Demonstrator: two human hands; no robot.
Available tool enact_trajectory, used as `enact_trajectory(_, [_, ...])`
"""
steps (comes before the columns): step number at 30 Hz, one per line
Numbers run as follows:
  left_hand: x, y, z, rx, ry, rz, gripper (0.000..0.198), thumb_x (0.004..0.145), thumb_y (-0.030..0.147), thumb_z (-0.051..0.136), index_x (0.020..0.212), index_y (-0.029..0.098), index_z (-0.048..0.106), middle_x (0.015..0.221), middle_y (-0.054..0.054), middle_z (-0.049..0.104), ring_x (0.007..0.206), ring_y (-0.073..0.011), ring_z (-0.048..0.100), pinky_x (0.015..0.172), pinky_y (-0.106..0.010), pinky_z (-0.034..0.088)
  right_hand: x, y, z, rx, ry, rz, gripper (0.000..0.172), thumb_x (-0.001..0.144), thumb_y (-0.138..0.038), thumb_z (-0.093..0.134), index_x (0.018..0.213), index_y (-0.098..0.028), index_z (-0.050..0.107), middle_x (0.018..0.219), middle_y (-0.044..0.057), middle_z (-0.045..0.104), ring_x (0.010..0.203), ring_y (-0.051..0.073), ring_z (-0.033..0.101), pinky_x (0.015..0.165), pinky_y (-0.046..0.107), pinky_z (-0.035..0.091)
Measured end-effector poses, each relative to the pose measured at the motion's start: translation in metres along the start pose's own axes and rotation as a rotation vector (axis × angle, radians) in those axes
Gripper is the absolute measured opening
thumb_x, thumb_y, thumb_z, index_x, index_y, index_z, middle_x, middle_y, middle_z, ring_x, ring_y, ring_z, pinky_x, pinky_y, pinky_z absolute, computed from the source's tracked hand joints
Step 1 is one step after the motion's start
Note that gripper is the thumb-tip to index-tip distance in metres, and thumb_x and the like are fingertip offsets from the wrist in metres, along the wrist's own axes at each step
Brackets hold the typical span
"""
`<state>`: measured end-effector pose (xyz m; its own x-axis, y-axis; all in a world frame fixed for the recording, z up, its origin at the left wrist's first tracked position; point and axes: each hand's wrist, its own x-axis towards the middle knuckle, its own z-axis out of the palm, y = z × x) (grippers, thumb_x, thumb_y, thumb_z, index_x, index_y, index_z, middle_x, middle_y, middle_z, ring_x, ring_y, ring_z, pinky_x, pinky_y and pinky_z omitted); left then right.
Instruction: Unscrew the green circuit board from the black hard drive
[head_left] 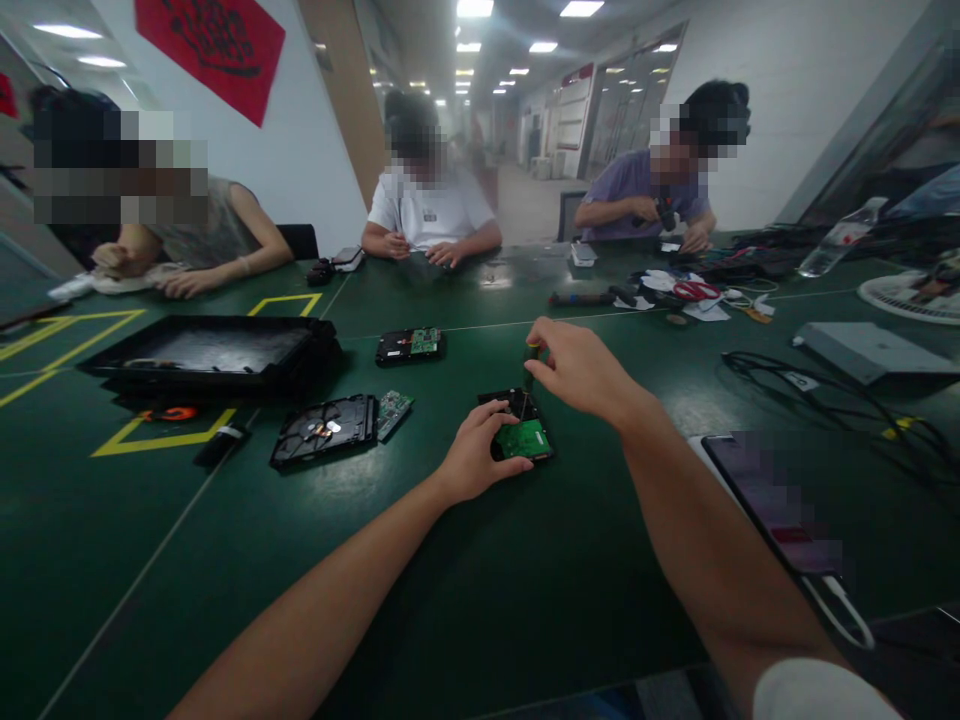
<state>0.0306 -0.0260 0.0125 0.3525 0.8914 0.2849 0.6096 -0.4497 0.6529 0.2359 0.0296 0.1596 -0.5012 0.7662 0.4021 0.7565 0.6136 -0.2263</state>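
Observation:
A hard drive with a green circuit board facing up lies on the dark green table in front of me. My left hand grips the drive at its left side, the thumb along the near edge and the fingers over the far part. Above it, my right hand pinches the handle of a small screwdriver. The screwdriver stands nearly upright, its thin shaft reaching down to the drive; whether the tip sits in a screw is too small to tell.
Left of my hands lie a black fan casing, a small circuit board and another hard drive. A black tray-like case is farther left. To the right are a phone, cables and a grey box. Several people sit opposite.

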Motion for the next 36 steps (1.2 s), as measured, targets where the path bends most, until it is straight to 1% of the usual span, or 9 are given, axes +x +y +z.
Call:
enact_trajectory(4, [-0.0002,-0.0015,0.0006,0.005,-0.009,-0.005,0.064,0.079,0.050,0.087,0.134,0.024,0.064,0.158,-0.014,0.049,0.152,-0.0364,0.042,0.126,-0.056,0.036,0.0001,-0.0026,-0.0015,-0.009,-0.014,0.037,0.019,0.090,-0.020,0.073,0.103,-0.017,0.058,0.091,0.008,0.072,0.075,0.021,0.064,0.072,0.033,0.041])
enact_trajectory(10, [-0.0003,-0.0016,0.0003,0.005,-0.001,-0.003,0.064,0.079,0.049,0.088,0.133,0.025,0.064,0.159,-0.013,0.049,0.151,-0.0358,0.043,0.126,-0.057,0.036,0.0010,-0.0038,-0.0041,-0.013,0.000,-0.003,0.002,0.099,-0.020,0.061,0.099,-0.018,0.062,0.097,0.010,0.075,0.088,0.024,0.068,0.078,0.034,0.043])
enact_trajectory(13, [-0.0002,-0.0014,0.0002,0.001,0.000,-0.002,0.064,0.079,0.050,0.088,0.133,0.025,0.065,0.159,-0.013,0.049,0.151,-0.0361,0.043,0.126,-0.057,0.037,0.0006,-0.0018,-0.0042,0.002,-0.006,-0.015,0.005,0.099,-0.017,0.060,0.100,-0.018,0.064,0.099,0.009,0.076,0.089,0.024,0.069,0.080,0.033,0.043])
enact_trajectory(15, [-0.0001,-0.0020,0.0008,-0.002,0.005,-0.002,0.063,0.079,0.050,0.088,0.133,0.025,0.065,0.159,-0.013,0.050,0.151,-0.0360,0.043,0.126,-0.057,0.037,0.0001,-0.0010,-0.0042,0.016,0.002,0.004,0.002,0.097,-0.019,0.063,0.099,-0.018,0.064,0.095,0.009,0.075,0.084,0.023,0.068,0.077,0.033,0.042])
enact_trajectory(19, [0.0004,-0.0046,0.0026,0.004,0.014,0.013,0.064,0.078,0.050,0.089,0.132,0.026,0.065,0.157,-0.013,0.051,0.150,-0.0361,0.045,0.125,-0.058,0.037,-0.0005,-0.0011,-0.0041,0.073,0.023,0.054,0.007,0.095,-0.022,0.068,0.096,-0.018,0.062,0.086,0.006,0.074,0.075,0.021,0.066,0.072,0.031,0.041])
enact_trajectory(23, [0.0005,-0.0046,0.0026,0.001,0.012,0.018,0.064,0.078,0.050,0.088,0.132,0.025,0.064,0.157,-0.013,0.051,0.150,-0.0357,0.045,0.125,-0.057,0.038,0.0005,-0.0010,-0.0041,0.090,0.027,0.048,0.009,0.095,-0.024,0.070,0.095,-0.020,0.062,0.088,0.006,0.074,0.076,0.021,0.066,0.072,0.032,0.041])
enact_trajectory(28, [0.0001,-0.0018,0.0011,0.001,0.007,0.003,0.064,0.078,0.050,0.088,0.132,0.025,0.064,0.157,-0.013,0.051,0.150,-0.0360,0.044,0.126,-0.057,0.037,0.0012,0.0010,-0.0043,0.082,0.008,-0.006,0.008,0.094,-0.024,0.070,0.098,-0.021,0.064,0.096,0.007,0.076,0.085,0.023,0.068,0.078,0.033,0.043])
enact_trajectory(31, [-0.0001,-0.0004,-0.0001,-0.005,0.002,-0.003,0.063,0.079,0.050,0.088,0.132,0.026,0.064,0.158,-0.013,0.050,0.151,-0.0360,0.044,0.125,-0.056,0.037,0.0004,0.0017,-0.0036,0.063,0.004,-0.013,0.012,0.092,-0.020,0.071,0.101,-0.019,0.065,0.098,0.007,0.075,0.080,0.021,0.067,0.077,0.033,0.043])
enact_trajectory(36, [-0.0002,0.0001,-0.0011,-0.005,-0.004,-0.008,0.062,0.079,0.049,0.087,0.132,0.026,0.064,0.159,-0.013,0.050,0.151,-0.0361,0.043,0.126,-0.058,0.036,-0.0003,0.0004,-0.0032,0.069,0.015,0.033,0.014,0.091,-0.021,0.072,0.099,-0.019,0.062,0.091,0.007,0.074,0.076,0.021,0.066,0.073,0.032,0.043])
